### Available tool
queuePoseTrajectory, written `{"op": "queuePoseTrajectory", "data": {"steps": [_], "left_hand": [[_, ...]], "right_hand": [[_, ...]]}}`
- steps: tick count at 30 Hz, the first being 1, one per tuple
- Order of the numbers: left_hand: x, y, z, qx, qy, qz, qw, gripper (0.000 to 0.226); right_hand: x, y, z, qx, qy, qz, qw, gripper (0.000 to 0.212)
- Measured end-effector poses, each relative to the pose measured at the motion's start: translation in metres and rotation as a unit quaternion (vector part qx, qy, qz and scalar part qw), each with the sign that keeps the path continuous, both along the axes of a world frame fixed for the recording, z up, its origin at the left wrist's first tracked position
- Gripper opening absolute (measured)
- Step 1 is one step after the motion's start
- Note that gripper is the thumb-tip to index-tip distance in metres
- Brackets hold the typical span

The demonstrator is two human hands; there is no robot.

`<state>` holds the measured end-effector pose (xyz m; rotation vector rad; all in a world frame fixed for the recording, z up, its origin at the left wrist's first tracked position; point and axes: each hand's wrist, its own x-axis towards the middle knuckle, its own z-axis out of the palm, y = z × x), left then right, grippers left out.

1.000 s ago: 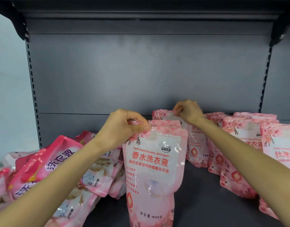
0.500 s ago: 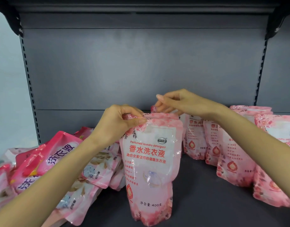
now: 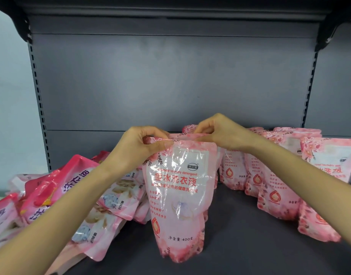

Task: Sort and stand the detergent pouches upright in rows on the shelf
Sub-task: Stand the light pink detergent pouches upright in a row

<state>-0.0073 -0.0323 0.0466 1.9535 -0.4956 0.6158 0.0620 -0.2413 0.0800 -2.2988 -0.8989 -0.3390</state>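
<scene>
A light pink detergent pouch (image 3: 178, 197) stands upright in the middle of the dark shelf (image 3: 240, 247). My left hand (image 3: 139, 147) pinches its top left corner between thumb and fingers. My right hand (image 3: 220, 132) pinches the top edge of a pouch at the right, either this one or a second pouch right behind it; I cannot tell which. A row of matching pink pouches (image 3: 273, 181) stands upright along the right side. A heap of pouches (image 3: 57, 195), some darker pink, lies flat on the left under my left forearm.
The grey back panel (image 3: 170, 86) of the shelf rises behind the pouches, with slotted uprights (image 3: 39, 96) at both sides and another shelf board overhead. Bare shelf floor shows in front of the standing row.
My right hand has come from the back pouches to the top edge of the centre pouches and closed its fingers there. My left hand has kept its pinch on the front pouch.
</scene>
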Motion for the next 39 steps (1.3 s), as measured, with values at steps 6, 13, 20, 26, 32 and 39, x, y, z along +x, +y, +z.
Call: {"op": "queuePoseTrajectory", "data": {"steps": [6,13,20,26,32,39], "left_hand": [[0.0,0.004,-0.004,0.019,-0.002,0.012,1.0,0.027],[0.002,0.012,-0.01,-0.021,0.038,-0.01,0.999,0.04],[-0.001,0.021,-0.008,-0.039,0.095,-0.032,0.994,0.035],[0.0,0.032,-0.011,0.023,0.165,-0.078,0.983,0.048],[0.004,0.032,-0.009,0.005,0.174,-0.086,0.981,0.069],[0.009,0.029,-0.011,-0.004,0.158,-0.077,0.985,0.075]], "right_hand": [[0.011,-0.013,-0.002,0.007,-0.016,-0.042,0.999,0.003],[0.031,-0.039,-0.004,-0.006,-0.057,-0.142,0.988,0.012],[0.056,-0.063,-0.006,-0.025,-0.066,-0.231,0.97,0.017],[0.065,-0.071,-0.005,-0.083,-0.091,-0.242,0.963,0.012],[0.053,-0.067,0.005,-0.121,-0.134,-0.233,0.955,0.011],[-0.023,-0.023,0.004,0.017,0.061,0.019,0.998,0.038]]}}
